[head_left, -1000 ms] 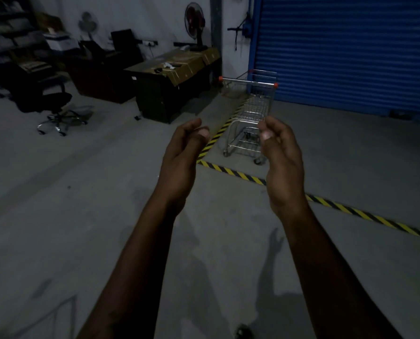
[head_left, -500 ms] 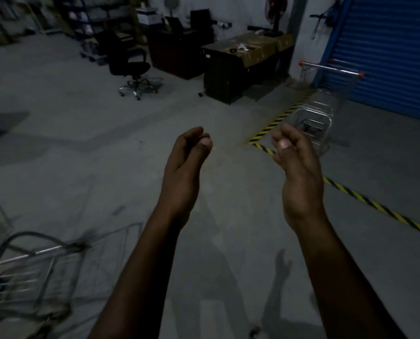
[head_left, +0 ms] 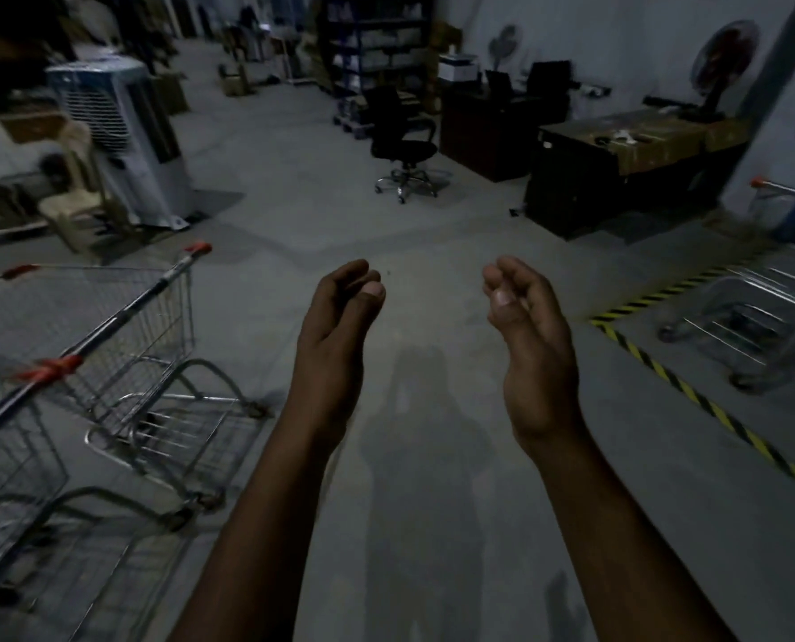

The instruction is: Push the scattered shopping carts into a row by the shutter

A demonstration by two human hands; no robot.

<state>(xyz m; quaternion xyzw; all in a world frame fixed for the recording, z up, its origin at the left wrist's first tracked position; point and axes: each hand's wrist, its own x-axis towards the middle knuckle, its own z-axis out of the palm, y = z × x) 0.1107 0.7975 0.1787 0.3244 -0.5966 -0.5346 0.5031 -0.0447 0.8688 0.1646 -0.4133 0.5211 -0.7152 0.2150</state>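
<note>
Forearms reach out over the concrete floor, and both the left hand and right hand hold nothing, fingers loosely curled. Left of the left hand stand two shopping carts, one behind the other. Right of the hands, past the striped floor tape, a third cart stands blurred. Farther off sits an office chair.

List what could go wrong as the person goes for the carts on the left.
Both hands, left hand and right hand, hold nothing. The two left carts stand close together, so their frames might snag. The dim light could hide the taped floor line near the parked cart.
</note>
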